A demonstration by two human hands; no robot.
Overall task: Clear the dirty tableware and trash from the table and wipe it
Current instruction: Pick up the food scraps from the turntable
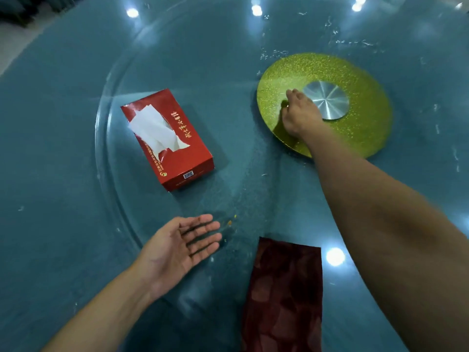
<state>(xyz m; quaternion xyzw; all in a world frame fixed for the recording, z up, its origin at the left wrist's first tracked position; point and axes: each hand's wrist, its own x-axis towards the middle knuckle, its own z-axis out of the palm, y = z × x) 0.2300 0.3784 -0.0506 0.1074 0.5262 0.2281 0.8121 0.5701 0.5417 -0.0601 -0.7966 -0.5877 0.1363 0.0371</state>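
My right hand (299,115) reaches far over the glass turntable (121,92), fingers curled down above the glittery green disc (360,128) beside its silver hub (327,100); whether it pinches anything is hidden. My left hand (182,247) hovers palm up, fingers spread and holding nothing, near the turntable's front edge. Small orange crumbs (229,222) lie just right of its fingertips. A dark red cloth (284,295) lies flat at the near edge of the glass.
A red tissue box (172,148) with white tissue pulled out sits left of centre on the glass. White scraps and smears (350,43) dot the far side. The teal tablecloth (45,148) surrounds the turntable.
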